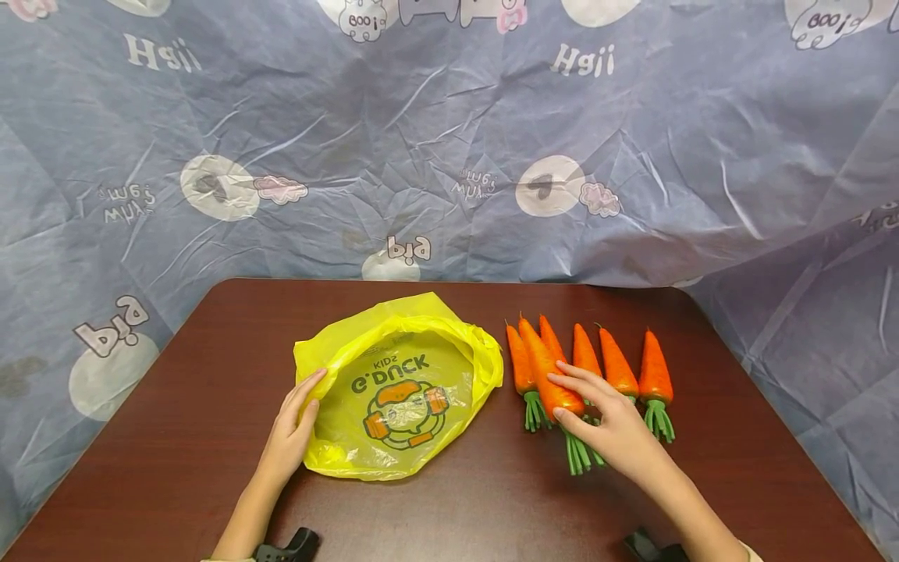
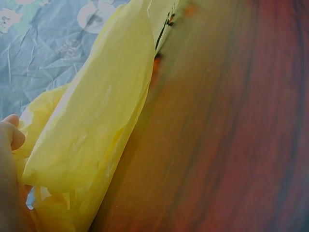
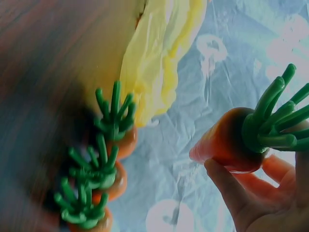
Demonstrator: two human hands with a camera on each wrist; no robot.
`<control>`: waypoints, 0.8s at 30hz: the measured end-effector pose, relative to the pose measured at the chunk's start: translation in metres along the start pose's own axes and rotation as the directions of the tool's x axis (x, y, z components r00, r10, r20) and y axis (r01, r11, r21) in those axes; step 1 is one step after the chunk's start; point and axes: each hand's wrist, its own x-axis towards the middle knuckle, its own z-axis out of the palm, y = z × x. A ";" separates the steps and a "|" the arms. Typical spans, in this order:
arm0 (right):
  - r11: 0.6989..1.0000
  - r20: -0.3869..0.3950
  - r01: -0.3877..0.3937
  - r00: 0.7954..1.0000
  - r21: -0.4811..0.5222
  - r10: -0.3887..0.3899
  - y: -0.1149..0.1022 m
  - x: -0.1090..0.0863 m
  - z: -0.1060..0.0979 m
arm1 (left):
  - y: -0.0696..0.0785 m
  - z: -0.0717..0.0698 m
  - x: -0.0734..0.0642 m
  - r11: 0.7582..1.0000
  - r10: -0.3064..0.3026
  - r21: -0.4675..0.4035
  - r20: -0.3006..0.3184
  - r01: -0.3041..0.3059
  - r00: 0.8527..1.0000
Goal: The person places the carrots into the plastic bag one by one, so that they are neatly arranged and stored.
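A yellow plastic bag (image 1: 400,464) with a cartoon duck print lies on the table, its mouth spread wide. At its left edge my left hand (image 1: 286,433) rests with fairly straight fingers on the rim; thumb and fingertips are apart. In the left wrist view, the fingers (image 2: 13,133) touch the yellow plastic. My right hand (image 1: 614,425) grips an orange carrot (image 1: 546,375) with green stalks, between thumb and fingers. The right wrist view shows this carrot (image 3: 231,140) raised, its stalks toward the palm side. Several more carrots (image 1: 656,371) lie around and beyond that hand.
The dark brown table (image 1: 175,414) carries the bag left of centre and the carrots to the right. A grey-blue printed sheet (image 1: 435,140) hangs behind and beside it. Dark wrist straps (image 1: 288,548) show at the bottom edge.
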 end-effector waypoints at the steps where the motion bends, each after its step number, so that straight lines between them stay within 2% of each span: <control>1: 1.000 0.008 0.013 1.000 0.004 -0.013 -0.002 0.001 0.002 | 0.000 0.000 0.000 1.000 0.001 0.002 0.005 -0.001 1.000; 8: 0.998 0.082 0.058 0.995 0.026 -0.060 -0.016 0.007 0.015 | 0.003 0.000 0.000 1.000 0.022 0.014 -0.004 -0.022 1.000; 14: 0.994 0.146 0.088 0.985 0.062 -0.096 -0.028 0.013 0.026 | 0.027 -0.003 0.001 0.999 0.033 0.008 -0.014 -0.033 0.999; 17: 0.991 0.174 0.106 0.978 0.077 -0.118 -0.032 0.016 0.032 | 0.033 -0.003 0.002 0.998 0.056 0.009 -0.018 -0.055 0.998; 21: 0.988 0.228 0.118 0.964 0.103 -0.139 -0.037 0.019 0.040 | 0.035 -0.003 0.002 0.998 0.070 0.007 -0.029 -0.070 0.997; 24: 0.984 0.275 0.113 0.950 0.139 -0.148 -0.040 0.022 0.045 | 0.034 -0.003 0.002 0.998 0.055 0.011 -0.029 -0.055 0.998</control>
